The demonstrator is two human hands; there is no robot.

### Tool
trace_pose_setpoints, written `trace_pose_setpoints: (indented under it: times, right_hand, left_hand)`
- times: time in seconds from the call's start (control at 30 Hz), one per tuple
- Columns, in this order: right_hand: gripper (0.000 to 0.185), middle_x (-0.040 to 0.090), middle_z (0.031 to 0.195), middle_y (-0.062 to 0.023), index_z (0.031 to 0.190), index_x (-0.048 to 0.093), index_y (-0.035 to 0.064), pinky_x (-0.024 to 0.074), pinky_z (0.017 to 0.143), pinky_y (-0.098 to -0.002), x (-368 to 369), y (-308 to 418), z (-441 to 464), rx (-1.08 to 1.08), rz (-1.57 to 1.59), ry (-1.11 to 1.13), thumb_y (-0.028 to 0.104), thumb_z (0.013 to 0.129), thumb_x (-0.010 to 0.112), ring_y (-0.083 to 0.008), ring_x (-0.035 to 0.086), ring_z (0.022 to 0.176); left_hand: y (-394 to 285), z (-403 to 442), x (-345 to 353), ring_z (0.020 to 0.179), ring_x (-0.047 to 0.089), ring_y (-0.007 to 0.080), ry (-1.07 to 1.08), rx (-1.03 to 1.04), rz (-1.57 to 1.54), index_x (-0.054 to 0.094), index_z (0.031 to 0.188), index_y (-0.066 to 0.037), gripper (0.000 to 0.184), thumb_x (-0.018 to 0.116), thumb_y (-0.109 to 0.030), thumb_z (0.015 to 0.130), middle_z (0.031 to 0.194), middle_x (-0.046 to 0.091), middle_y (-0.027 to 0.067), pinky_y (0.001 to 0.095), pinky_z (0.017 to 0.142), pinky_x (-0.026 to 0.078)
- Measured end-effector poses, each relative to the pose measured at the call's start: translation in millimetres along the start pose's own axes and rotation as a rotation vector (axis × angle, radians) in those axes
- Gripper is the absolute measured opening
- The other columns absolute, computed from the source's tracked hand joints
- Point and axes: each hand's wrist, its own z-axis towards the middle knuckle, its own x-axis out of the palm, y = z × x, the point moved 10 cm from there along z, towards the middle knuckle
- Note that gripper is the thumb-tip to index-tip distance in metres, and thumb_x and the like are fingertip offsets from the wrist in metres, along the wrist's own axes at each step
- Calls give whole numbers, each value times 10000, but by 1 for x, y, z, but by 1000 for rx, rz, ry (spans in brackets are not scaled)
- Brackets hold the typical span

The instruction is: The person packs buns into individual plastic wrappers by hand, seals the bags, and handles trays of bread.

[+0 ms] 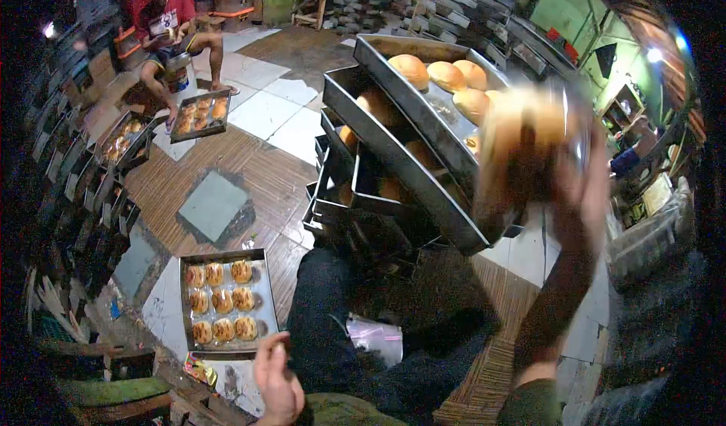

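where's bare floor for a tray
Bare floor surrounds the grey square, between the near bun tray and the two far trays. White tiles left of the tray stack look open too. Crowded: that stack, its top tray holding buns.

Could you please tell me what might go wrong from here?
The stacked trays sit askew over one another, so a knock from the right hand, which is blurred close by, could shift the stack and spill the buns on top. The floor tray, with its nine browned pieces, lies beside the person's left leg, so a careless movement of that leg might bump it.
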Motion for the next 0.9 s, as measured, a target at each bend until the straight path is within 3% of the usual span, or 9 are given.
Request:
trace_pose_setpoints:
  times: [0.13, 0.2, 0.27, 0.33, 0.37, 0.5, 0.63, 0.73, 0.9]
  right_hand:
    - [562, 543, 1093, -116, 1185, 463, 15, 406, 845, -353, -74, -132, 60, 610, -233, -169, 427, 814, 551, -204, 534, 975]
    - [460, 559, 957, -189, 1073, 509, -61, 436, 764, -309, -74, -60, -5, 19, -964, -647, 319, 823, 573, -239, 536, 905]
    - [296, 552, 890, -179, 960, 536, -37, 446, 706, -338, -19, -64, -122, 46, -564, -813, 209, 804, 590, -278, 545, 774]
    - [261, 567, 835, -157, 1034, 512, 18, 443, 619, -388, 121, -105, -230, -52, -635, 139, 136, 803, 544, -325, 543, 697]
    - [268, 555, 952, -157, 992, 546, 38, 437, 773, -434, 176, -161, -306, 265, -522, 393, 142, 746, 574, -330, 530, 893]
    - [317, 479, 1107, -164, 1012, 526, 23, 295, 953, -506, 221, -195, -431, 219, -727, 806, 115, 709, 547, -329, 347, 1170]
    - [346, 481, 1086, -179, 1007, 483, 5, 358, 906, -470, 214, -151, -390, 19, -710, 656, 143, 707, 584, -360, 410, 1102]
    - [669, 501, 984, -264, 1113, 354, -1, 440, 737, -445, 187, -216, -412, 804, -308, 448, 308, 648, 723, -408, 503, 925]
    - [159, 591, 718, -158, 687, 582, 33, 447, 631, -421, 215, -212, -374, 471, -443, 652, 180, 675, 641, -340, 561, 707]
  left_hand:
    - [28, -7, 34, 850, 484, 113, 144, -233, -392, 498, 1047, 35, 246, 494, -60, 820, 958, 524, 64, 223, 779, 365]
    - [22, -8, 35, 829, 491, 120, 161, -232, -450, 487, 1051, 30, 249, 504, -53, 817, 937, 526, 68, 229, 758, 380]
    - [27, -3, 21, 827, 494, 123, 98, -197, -423, 502, 1016, 29, 213, 502, -58, 821, 926, 532, 71, 235, 761, 387]
    - [39, -2, 16, 828, 498, 120, 70, -193, -302, 520, 989, 16, 184, 504, -75, 829, 913, 540, 61, 235, 760, 395]
    - [50, -4, 19, 811, 498, 116, 79, -216, -222, 528, 981, 10, 178, 507, -86, 833, 903, 541, 56, 236, 751, 399]
    - [86, -10, 53, 771, 495, 93, 250, -115, 94, 566, 920, -1, 139, 529, -100, 830, 817, 560, 28, 223, 719, 397]
    - [108, -5, 82, 794, 514, 116, 274, -1, 249, 571, 921, -15, 153, 553, -129, 821, 834, 565, 30, 244, 754, 405]
    - [149, 26, 84, 781, 515, 109, 285, 183, 333, 571, 922, -21, 155, 545, -141, 827, 843, 566, 26, 243, 744, 411]
    - [139, 35, 100, 822, 523, 138, 437, -94, 166, 573, 945, -15, 183, 539, -159, 839, 863, 574, 57, 248, 748, 415]
